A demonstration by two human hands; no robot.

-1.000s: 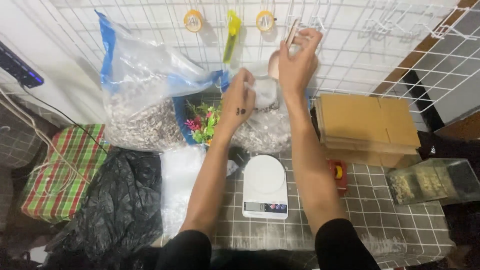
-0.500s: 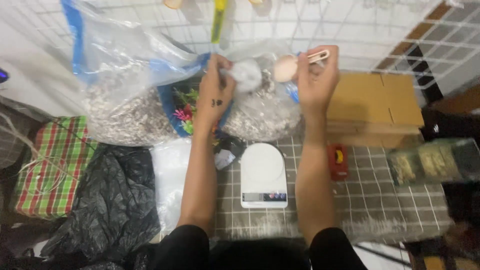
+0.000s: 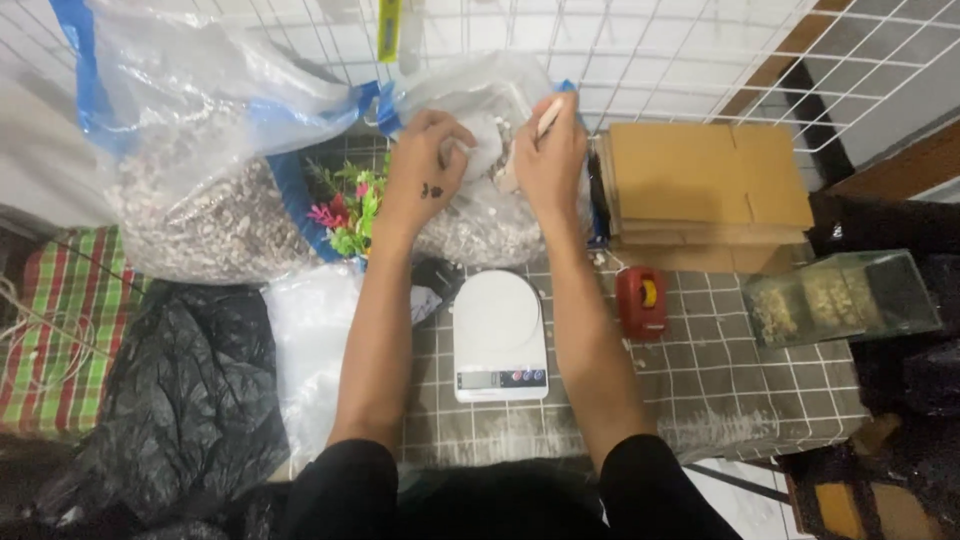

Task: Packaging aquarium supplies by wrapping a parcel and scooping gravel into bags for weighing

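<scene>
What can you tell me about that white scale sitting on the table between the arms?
The kitchen scale is white, likely plastic, with a rounded weighing plate on top and a narrow dark display strip with small buttons at its near edge. It lies flat on the grey tiled tabletop, nothing on its plate, and neither arm seems to touch it. A red tape dispenser stands to its right.

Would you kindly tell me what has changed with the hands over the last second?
The right hand, raised by the wire grid a second ago, has come down to the open clear bag of pale chips, a thin stick still in its fingers. The left hand stayed at the bag's mouth, gripping something pale. The white scale, cardboard stack and red tape dispenser have not moved.
</scene>
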